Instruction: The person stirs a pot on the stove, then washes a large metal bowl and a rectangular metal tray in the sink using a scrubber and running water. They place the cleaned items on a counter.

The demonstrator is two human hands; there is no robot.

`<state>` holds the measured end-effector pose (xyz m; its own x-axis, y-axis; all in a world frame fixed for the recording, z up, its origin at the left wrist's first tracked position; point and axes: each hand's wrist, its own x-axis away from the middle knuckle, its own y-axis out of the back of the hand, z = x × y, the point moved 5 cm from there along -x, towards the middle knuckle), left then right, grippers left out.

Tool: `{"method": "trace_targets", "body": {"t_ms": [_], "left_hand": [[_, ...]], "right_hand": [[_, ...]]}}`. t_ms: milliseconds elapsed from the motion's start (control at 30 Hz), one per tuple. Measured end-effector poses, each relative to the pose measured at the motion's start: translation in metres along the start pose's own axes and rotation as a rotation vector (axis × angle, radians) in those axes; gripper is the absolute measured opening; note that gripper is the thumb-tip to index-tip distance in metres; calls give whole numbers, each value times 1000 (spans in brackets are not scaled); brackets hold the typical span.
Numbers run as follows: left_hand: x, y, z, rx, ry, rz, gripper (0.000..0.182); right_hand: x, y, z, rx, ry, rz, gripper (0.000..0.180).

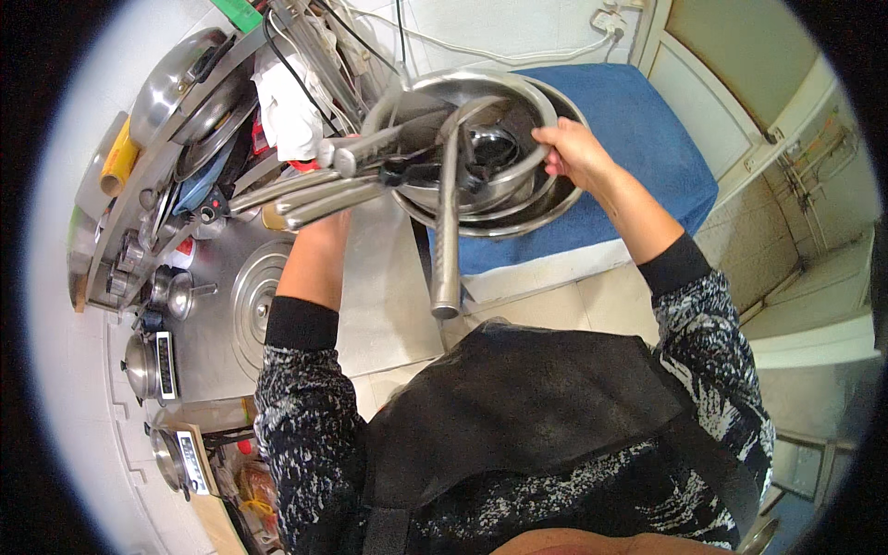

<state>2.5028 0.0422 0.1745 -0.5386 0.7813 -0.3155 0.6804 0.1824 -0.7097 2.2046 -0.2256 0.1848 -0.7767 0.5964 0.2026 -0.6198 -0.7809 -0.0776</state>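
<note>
My right hand (577, 154) grips the right rim of a stainless steel basin (542, 97), thumb on top of the edge. My left hand (333, 220) is mostly hidden beneath a cluster of metal utensil handles (333, 198) at the basin's left side, so its grip cannot be seen. Several cooking utensils lie in the basin, their handles jutting out to the left. One long tubular metal handle (446, 243) points toward me over the near rim. Under the held basin, the rim of another steel basin (510, 227) shows; whether they touch is unclear.
A blue cloth (652, 146) covers a surface beneath and right of the basins. At left runs a steel counter (378, 291) with a round ringed metal lid (262, 310). Racks hold pans (163, 90) and a yellow roll (119, 156). Cables hang behind the basin.
</note>
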Motion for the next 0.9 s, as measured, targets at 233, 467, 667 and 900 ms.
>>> {"method": "trace_targets", "body": {"t_ms": [233, 467, 667, 900], "left_hand": [[-30, 66, 71, -762, 376, -166, 27], [-26, 34, 47, -2081, 241, -90, 43], [50, 80, -7, -1717, -110, -649, 33], [346, 163, -42, -872, 78, -1192, 28]], "right_hand": [[-13, 18, -59, 224, -187, 81, 26], [10, 2, -62, 449, -327, 169, 26], [3, 12, -55, 693, -239, 27, 33], [95, 51, -101, 72, 393, -549, 36]]}}
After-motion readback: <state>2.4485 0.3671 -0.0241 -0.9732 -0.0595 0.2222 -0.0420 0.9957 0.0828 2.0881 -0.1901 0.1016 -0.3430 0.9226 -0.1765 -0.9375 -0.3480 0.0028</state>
